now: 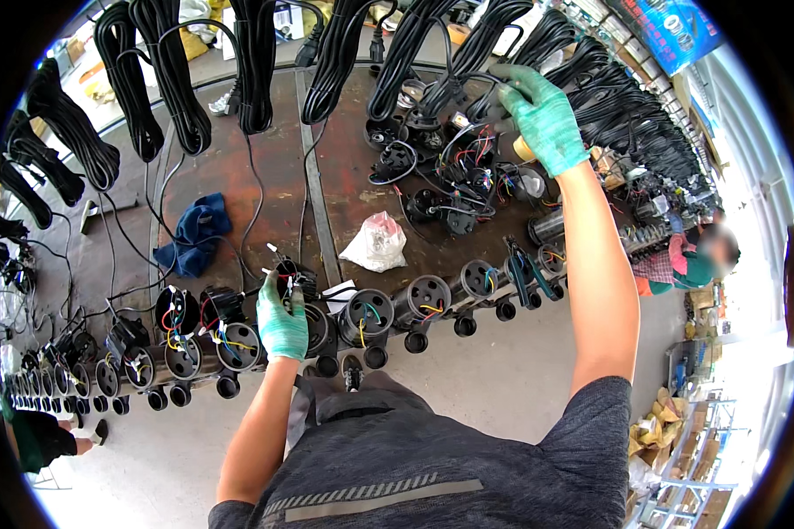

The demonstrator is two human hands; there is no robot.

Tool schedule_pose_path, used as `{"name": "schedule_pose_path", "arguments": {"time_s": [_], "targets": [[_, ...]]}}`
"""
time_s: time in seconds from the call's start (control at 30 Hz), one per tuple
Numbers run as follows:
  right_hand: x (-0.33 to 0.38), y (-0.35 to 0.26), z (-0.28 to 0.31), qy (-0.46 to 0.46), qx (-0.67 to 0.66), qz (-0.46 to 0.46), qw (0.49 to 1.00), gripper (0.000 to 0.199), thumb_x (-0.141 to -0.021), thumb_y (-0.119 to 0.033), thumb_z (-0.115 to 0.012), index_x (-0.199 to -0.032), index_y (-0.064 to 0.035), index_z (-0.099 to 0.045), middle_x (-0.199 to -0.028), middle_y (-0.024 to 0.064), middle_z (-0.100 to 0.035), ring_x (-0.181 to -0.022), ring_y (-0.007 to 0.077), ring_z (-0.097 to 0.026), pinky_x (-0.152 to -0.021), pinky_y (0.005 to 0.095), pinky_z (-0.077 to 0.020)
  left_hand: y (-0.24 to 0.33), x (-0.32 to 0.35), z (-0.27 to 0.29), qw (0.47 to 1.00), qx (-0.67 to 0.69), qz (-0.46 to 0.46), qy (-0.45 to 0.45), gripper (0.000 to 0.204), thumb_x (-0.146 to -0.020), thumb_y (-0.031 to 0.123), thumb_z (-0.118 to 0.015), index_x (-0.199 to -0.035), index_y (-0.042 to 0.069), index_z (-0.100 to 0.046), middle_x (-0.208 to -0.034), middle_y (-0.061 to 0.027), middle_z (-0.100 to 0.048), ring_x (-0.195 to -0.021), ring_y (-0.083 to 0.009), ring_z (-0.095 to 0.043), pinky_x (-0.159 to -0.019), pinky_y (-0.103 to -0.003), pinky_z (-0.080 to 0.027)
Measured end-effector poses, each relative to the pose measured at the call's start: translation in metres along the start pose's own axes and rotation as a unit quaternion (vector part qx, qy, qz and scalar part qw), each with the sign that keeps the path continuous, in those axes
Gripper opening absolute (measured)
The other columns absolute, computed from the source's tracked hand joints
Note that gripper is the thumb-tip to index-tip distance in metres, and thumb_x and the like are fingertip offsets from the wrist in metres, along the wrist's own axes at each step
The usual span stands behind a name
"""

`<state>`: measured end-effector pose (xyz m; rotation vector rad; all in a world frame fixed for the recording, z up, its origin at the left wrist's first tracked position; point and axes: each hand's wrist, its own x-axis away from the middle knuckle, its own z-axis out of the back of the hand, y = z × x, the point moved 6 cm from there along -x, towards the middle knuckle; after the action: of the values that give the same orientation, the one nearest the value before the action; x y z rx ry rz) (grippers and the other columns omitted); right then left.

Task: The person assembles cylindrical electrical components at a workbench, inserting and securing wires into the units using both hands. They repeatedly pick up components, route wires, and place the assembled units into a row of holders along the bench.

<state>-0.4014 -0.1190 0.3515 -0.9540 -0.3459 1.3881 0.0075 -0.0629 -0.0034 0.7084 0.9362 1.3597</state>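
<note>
Both of my hands wear green gloves. At the bench's near edge, my left hand has its fingers closed about a small black wired part with white-tipped leads. Beside it stand black cylindrical housings with coloured wires inside. My right hand reaches far to the right, fingers apart, next to a hanging bundle of black cable. Whether its fingertips touch the cable is hard to tell. Below that hand lies a pile of black wired parts.
A white bag and a blue cloth lie on the worn bench. Green-handled pliers rest by the housings. More cable bundles hang along the far side. A person sits at the right; another person's dark clothing shows lower left.
</note>
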Motion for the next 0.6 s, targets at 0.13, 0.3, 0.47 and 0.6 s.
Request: {"name": "schedule_pose_path", "arguments": {"time_s": [0.13, 0.3, 0.47, 0.6], "targets": [[0.038, -0.033, -0.028, -0.092, -0.032, -0.032, 0.995, 0.036, -0.108, -0.008, -0.06, -0.144, -0.0039, -0.061, -0.106, 0.0096, -0.072, -0.087, 0.0141, -0.072, -0.069, 0.0254, -0.061, 0.031, 0.002, 0.018, 0.992, -0.058, -0.104, 0.051, 0.062, -0.094, 0.018, -0.076, -0.149, 0.003, -0.052, -0.146, -0.0224, -0.057, -0.136, -0.0444, -0.051, -0.116, -0.052, -0.041], [0.069, -0.012, -0.055, -0.17, -0.146, -0.031, 0.974, 0.038, -0.109, -0.006, -0.057, -0.146, -0.005, -0.059, -0.109, 0.0112, -0.071, -0.095, 0.0164, -0.074, -0.081, 0.0293, -0.0635, 0.131, 0.003, 0.019, 0.964, -0.035, -0.263, -0.001, 0.045, -0.088, 0.001, -0.074, -0.131, 0.002, -0.064, -0.142, -0.019, -0.06, -0.121, -0.0399, -0.063, -0.105, -0.047, -0.052], [0.073, -0.025, -0.068, -0.224, -0.278, -0.002, 0.934, 0.042, -0.107, 0.002, -0.048, -0.147, -0.0029, -0.058, -0.121, 0.0152, -0.07, -0.11, 0.0224, -0.074, -0.092, 0.0341, -0.0642, 0.213, -0.032, -0.093, 0.939, 0.205, -0.112, -0.251, 0.073, -0.09, 0.017, -0.084, -0.152, 0.0, -0.049, -0.137, -0.0192, -0.065, -0.113, -0.0276, -0.069, -0.093, -0.038, -0.058], [0.086, -0.017, -0.042, -0.275, -0.274, 0.071, 0.919, 0.054, -0.104, 0.004, -0.049, -0.157, -0.0071, -0.049, -0.135, 0.0159, -0.068, -0.12, 0.025, -0.07, -0.097, 0.0353, -0.0611, 0.259, -0.043, -0.168, 0.902, 0.216, -0.071, -0.366, 0.065, -0.102, 0.04, -0.074, -0.151, 0.004, -0.051, -0.121, -0.0132, -0.074, -0.102, -0.0204, -0.071, -0.097, -0.035, -0.054]]}}
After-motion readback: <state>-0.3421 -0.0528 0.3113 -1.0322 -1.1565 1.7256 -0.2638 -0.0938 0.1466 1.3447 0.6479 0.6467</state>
